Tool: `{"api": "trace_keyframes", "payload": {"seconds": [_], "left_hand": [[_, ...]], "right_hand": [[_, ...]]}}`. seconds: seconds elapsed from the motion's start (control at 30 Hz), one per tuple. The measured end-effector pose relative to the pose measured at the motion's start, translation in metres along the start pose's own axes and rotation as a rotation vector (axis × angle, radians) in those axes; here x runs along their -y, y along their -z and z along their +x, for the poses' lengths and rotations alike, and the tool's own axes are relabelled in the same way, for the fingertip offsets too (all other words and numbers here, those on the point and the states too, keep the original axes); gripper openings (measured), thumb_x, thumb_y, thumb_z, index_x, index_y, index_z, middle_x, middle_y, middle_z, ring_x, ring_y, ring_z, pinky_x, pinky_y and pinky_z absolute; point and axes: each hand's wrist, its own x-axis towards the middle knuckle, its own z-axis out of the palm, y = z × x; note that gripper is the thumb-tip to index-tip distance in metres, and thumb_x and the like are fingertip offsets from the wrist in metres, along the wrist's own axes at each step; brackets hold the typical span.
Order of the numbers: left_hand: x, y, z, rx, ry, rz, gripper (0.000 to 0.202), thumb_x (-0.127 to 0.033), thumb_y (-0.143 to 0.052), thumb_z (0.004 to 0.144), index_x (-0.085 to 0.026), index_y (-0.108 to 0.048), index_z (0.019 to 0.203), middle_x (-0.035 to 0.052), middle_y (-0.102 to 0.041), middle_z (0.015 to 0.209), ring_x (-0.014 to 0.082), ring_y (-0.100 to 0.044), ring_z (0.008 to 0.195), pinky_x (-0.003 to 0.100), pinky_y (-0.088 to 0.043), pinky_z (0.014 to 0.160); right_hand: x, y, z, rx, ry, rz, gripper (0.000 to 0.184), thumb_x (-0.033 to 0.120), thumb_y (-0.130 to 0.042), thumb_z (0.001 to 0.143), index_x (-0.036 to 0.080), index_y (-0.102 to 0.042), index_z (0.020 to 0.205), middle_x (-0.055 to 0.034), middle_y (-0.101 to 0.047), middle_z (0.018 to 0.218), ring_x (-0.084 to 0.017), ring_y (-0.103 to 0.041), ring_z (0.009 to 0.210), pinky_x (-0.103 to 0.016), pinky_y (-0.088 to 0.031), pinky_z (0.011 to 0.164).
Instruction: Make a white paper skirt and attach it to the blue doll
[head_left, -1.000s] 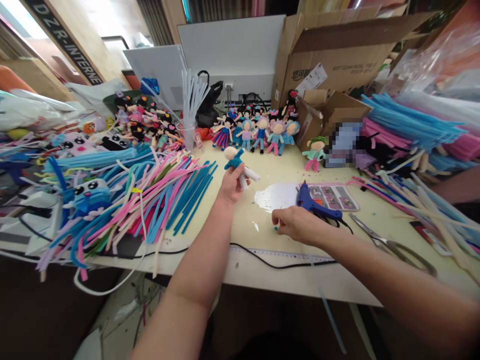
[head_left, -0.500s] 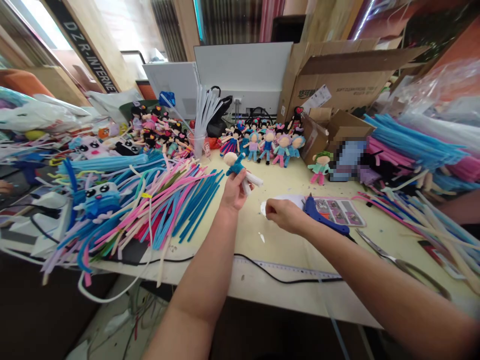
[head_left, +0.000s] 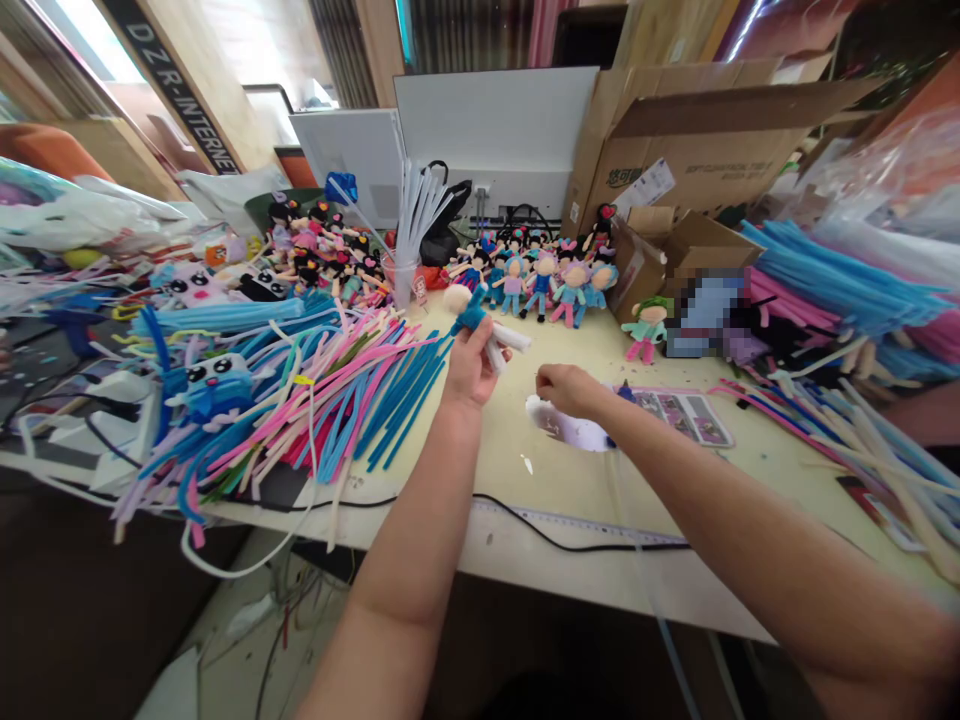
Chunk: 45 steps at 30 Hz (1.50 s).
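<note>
One doll (head_left: 471, 318) is held above the middle of the surface (head_left: 495, 470); it has a bare, cream-coloured round head, a dark teal body and arms, and two plain white legs, and it tilts to the left. The left hand (head_left: 471, 368) pinches it around the body and legs. The right hand (head_left: 568, 388) is curled, fingers bunched; whether they grip anything, I cannot tell. Below it lies one white sheet (head_left: 574, 428). Toward the back edge are one cup (head_left: 402, 280) of clear sticks, four dolls (head_left: 541, 290) in a front row, one green-haired doll (head_left: 646, 330) and two cardboard boxes (head_left: 690, 160). One ruler (head_left: 577, 525) lies along the front edge.
</note>
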Motion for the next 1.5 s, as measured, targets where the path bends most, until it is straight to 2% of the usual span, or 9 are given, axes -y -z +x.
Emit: {"api": "trace_keyframes", "payload": {"seconds": [0.1,0.2,0.43,0.6,0.67,0.77,1.0,1.23,1.5], "left_hand": [[-0.014,-0.012,-0.006,0.03,-0.027,0.027,0.027,-0.028,-0.078,0.07,-0.018,-0.054,0.079,-0.0067,-0.057,0.066,0.0057,-0.054,0.052,0.02,-0.042,0.049],[-0.024,-0.014,-0.015,0.055,-0.041,0.078,0.027,-0.029,-0.077,0.07,-0.018,-0.055,0.079,-0.0059,-0.059,0.069,0.006,-0.055,0.053,0.02,-0.043,0.048],[-0.022,0.019,-0.023,0.006,-0.05,0.077,0.031,-0.03,-0.08,0.067,-0.018,-0.055,0.08,-0.0059,-0.06,0.067,0.0063,-0.054,0.051,0.021,-0.043,0.047],[-0.014,0.037,-0.019,-0.006,-0.044,0.111,0.034,-0.032,-0.082,0.064,-0.017,-0.054,0.078,-0.0047,-0.061,0.067,0.0066,-0.055,0.05,0.02,-0.043,0.047],[-0.012,0.041,-0.017,0.009,-0.034,0.117,0.035,-0.033,-0.082,0.063,-0.017,-0.055,0.078,-0.0042,-0.061,0.067,0.007,-0.055,0.05,0.02,-0.043,0.047],[-0.013,0.043,-0.014,-0.001,-0.017,0.097,0.034,-0.031,-0.082,0.063,-0.016,-0.055,0.077,-0.0043,-0.061,0.067,0.0071,-0.054,0.05,0.021,-0.043,0.047],[-0.016,0.04,-0.015,0.004,0.012,0.019,0.029,-0.026,-0.081,0.065,-0.018,-0.057,0.078,-0.0046,-0.062,0.069,0.0082,-0.057,0.056,0.021,-0.043,0.046],[-0.015,0.041,-0.015,-0.019,0.031,0.044,0.028,-0.026,-0.08,0.067,-0.018,-0.056,0.077,-0.0052,-0.061,0.067,0.0077,-0.055,0.052,0.021,-0.044,0.047],[-0.014,0.042,-0.016,-0.013,0.037,0.038,0.03,-0.026,-0.081,0.065,-0.017,-0.055,0.078,-0.0052,-0.061,0.067,0.0069,-0.055,0.052,0.02,-0.044,0.047]], "right_hand": [[-0.005,0.002,0.003,0.013,0.003,0.005,0.022,0.012,-0.051,0.079,0.018,-0.067,0.094,-0.0039,-0.071,0.093,-0.014,-0.061,0.082,-0.02,-0.039,0.065],[-0.002,-0.006,0.008,0.054,0.006,-0.001,0.023,0.01,-0.055,0.076,0.02,-0.069,0.093,-0.0013,-0.071,0.092,-0.013,-0.062,0.082,-0.019,-0.039,0.065],[0.008,-0.015,0.012,0.156,-0.026,-0.058,0.008,0.021,-0.063,0.083,0.016,-0.068,0.088,-0.0027,-0.07,0.085,-0.016,-0.064,0.08,-0.025,-0.047,0.069],[0.013,-0.022,0.011,0.189,-0.031,-0.104,0.022,0.036,-0.058,0.091,0.015,-0.064,0.098,-0.0051,-0.065,0.102,-0.017,-0.062,0.09,-0.037,-0.052,0.08],[0.013,-0.024,0.009,0.189,-0.031,-0.11,0.02,0.033,-0.058,0.091,0.015,-0.064,0.098,-0.0055,-0.065,0.102,-0.017,-0.062,0.09,-0.037,-0.051,0.08],[0.006,-0.017,-0.001,0.161,-0.027,-0.093,0.01,0.021,-0.06,0.086,0.015,-0.066,0.091,-0.0066,-0.069,0.095,-0.017,-0.062,0.088,-0.028,-0.046,0.075],[-0.03,0.011,-0.043,0.043,-0.077,-0.057,0.018,0.011,-0.051,0.081,0.018,-0.067,0.087,-0.0019,-0.07,0.08,-0.014,-0.062,0.076,-0.02,-0.04,0.065],[-0.036,-0.006,-0.045,0.075,-0.074,-0.09,0.027,0.003,-0.054,0.07,0.019,-0.071,0.084,-0.0013,-0.071,0.081,-0.014,-0.062,0.073,-0.02,-0.039,0.062],[-0.035,-0.017,-0.036,0.059,-0.083,-0.136,0.015,0.013,-0.059,0.075,0.016,-0.071,0.083,-0.0059,-0.072,0.087,-0.017,-0.063,0.082,-0.022,-0.039,0.066]]}}
